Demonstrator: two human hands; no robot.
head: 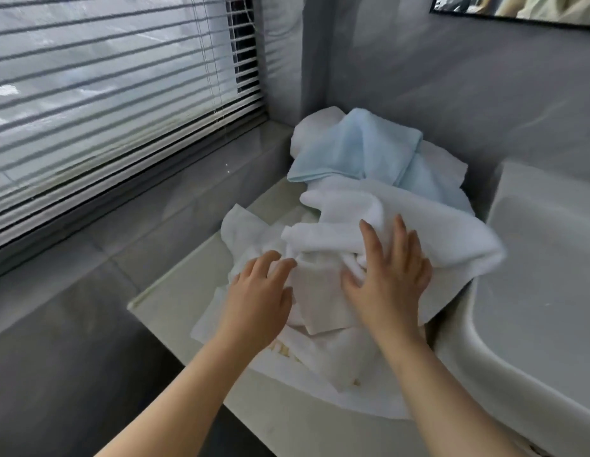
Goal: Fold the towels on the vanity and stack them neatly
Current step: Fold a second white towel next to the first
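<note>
A crumpled heap of white towels (pixel 428 225) covers the pale vanity top (pixel 175 301). A light blue towel (pixel 356 150) lies rumpled on the heap's far end, against the grey wall. A flatter white cloth with yellowish marks (pixel 323 357) lies at the near end. My left hand (pixel 259 298) rests flat on the left side of the heap with fingers spread. My right hand (pixel 391 275) presses on the middle of the heap, fingers apart on a thick white towel, the thumb against a fold. Neither hand visibly grips cloth.
A white basin (pixel 537 291) rises right beside the towels on the right. A window with slatted blinds (pixel 115 94) and a grey sill (pixel 188 179) runs along the left. The vanity's left edge drops to a dark floor (pixel 56 374). A mirror's corner (pixel 517 8) shows at top right.
</note>
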